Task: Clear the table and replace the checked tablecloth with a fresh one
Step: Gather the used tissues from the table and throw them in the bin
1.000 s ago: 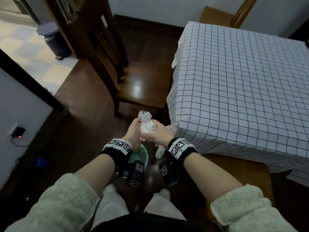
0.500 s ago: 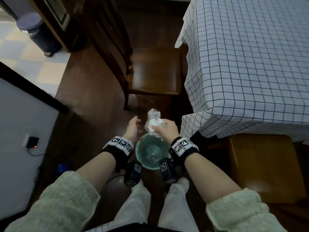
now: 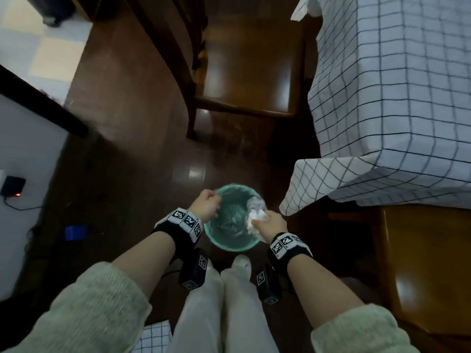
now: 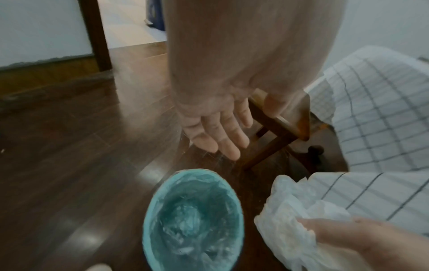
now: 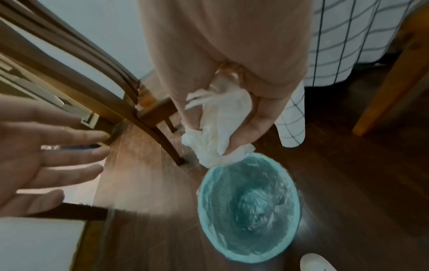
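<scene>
A crumpled white tissue [image 3: 255,218] is pinched in my right hand [image 3: 270,222], just over the right rim of a teal waste bin [image 3: 230,247] lined with clear plastic, which stands on the dark floor. In the right wrist view the tissue [image 5: 217,128] hangs above the bin [image 5: 248,209]. My left hand [image 3: 207,206] hovers empty over the bin's left rim, its fingers [image 4: 223,133] straight and relaxed. The checked tablecloth [image 3: 397,93] covers the table at the right, one corner [image 3: 313,184] hanging near the bin.
A dark wooden chair [image 3: 244,72] stands behind the bin beside the table. A lighter wooden stool [image 3: 428,271] is at the right, under the table edge. My feet [image 3: 239,263] are just below the bin. A charger [image 3: 12,186] is plugged into the left wall.
My view has tipped down toward the floor. Both hands dropped to the bin; the right hand brought the tissue over its rim, and the left hand, which held the tissue too a second ago, is now free.
</scene>
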Available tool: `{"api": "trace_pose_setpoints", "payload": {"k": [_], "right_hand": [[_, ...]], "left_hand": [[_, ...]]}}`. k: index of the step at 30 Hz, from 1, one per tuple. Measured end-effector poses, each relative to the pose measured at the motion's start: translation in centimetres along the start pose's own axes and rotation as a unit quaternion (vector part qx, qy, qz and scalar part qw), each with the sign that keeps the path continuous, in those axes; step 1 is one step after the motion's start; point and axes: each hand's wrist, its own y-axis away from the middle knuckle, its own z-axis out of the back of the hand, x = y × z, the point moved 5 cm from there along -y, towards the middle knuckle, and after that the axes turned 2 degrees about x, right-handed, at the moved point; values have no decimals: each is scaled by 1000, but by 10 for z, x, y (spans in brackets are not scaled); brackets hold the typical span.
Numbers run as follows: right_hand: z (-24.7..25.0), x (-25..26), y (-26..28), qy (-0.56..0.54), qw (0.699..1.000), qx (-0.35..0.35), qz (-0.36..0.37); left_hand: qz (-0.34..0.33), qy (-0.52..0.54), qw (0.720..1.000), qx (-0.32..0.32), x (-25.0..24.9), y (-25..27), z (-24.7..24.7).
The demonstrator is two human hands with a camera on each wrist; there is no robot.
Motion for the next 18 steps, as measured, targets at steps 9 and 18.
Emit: {"api": "trace_pose_setpoints", "payload": {"k": [9, 18], "right_hand": [[-96, -44, -135, 118, 989, 84, 5], [-136, -53, -196, 111, 984, 134, -24]], "left_hand": [[-24, -77, 996, 27, 82, -129, -28], [-10, 59, 998, 20, 124, -165, -28]]}}
